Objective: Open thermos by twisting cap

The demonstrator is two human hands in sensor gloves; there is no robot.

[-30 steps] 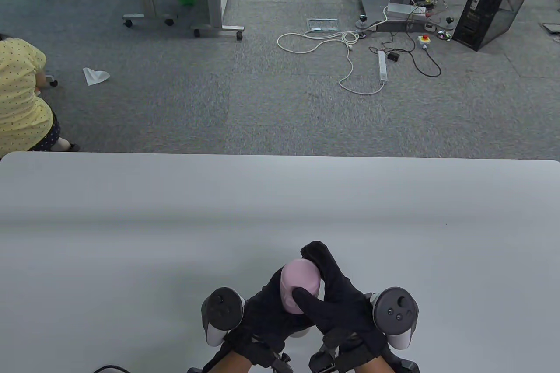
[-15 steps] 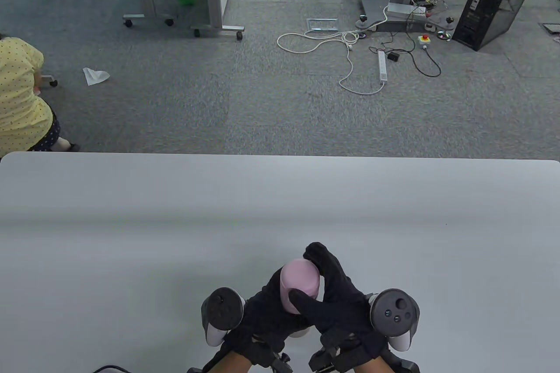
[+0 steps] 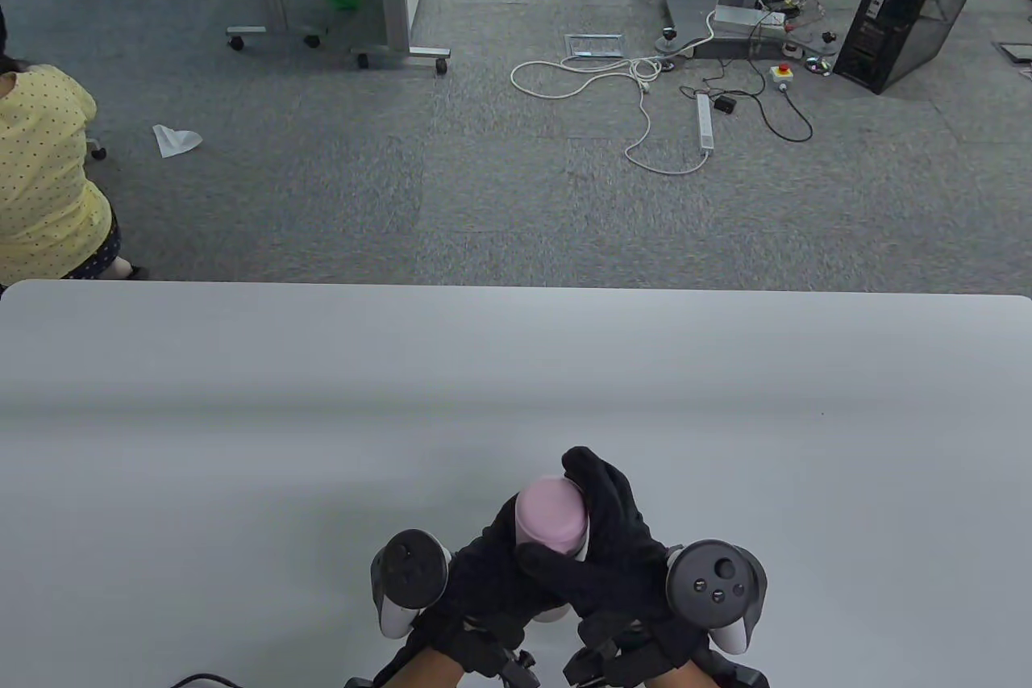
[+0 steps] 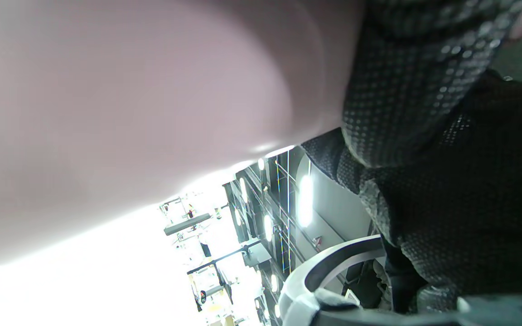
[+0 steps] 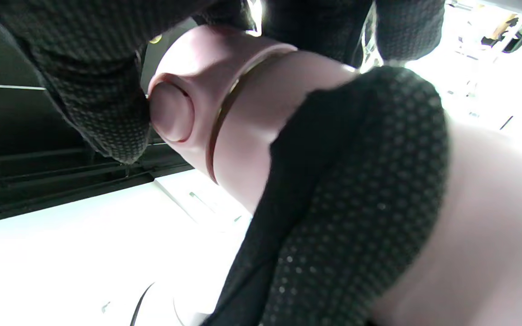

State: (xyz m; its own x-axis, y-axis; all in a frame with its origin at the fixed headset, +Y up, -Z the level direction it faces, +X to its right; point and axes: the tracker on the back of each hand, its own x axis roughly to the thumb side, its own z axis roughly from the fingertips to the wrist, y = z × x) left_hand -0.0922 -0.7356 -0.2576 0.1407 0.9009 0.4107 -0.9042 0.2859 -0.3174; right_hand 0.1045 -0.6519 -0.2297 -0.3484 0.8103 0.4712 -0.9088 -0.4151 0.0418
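While both gloved hands are wrapped round it, the pink thermos (image 3: 550, 527) stands near the front edge of the desk (image 3: 242, 414), about midway across, just ahead of the person. Its long axis looks close to upright in the table view, with the domed cap (image 3: 549, 512) pointing up toward the camera and perhaps leaning slightly away; whether the base rests on the desk or is lifted off it I cannot tell, since the hands cover it.

Left hand (image 3: 492, 587) grips the body from the left side, fingers curled round the lower part. Right hand (image 3: 609, 551) grips the cap end, its fingers arched over the far side and the thumb across the near side. In the right wrist view a thin metallic ring (image 5: 224, 113) marks the seam between cap and body, and gloved fingers (image 5: 360, 190) lie across the body below it.

Judging by the smooth, glossy shell, the thermos is rigid and likely slippery, moderately heavy if filled, and not fragile. The dotted glove fabric should help with friction. The sensible hold is what appears here: one hand clamped firmly on the body below the ring, the other wholly on the cap above it, so the twist goes across the seam and the body does not spin along
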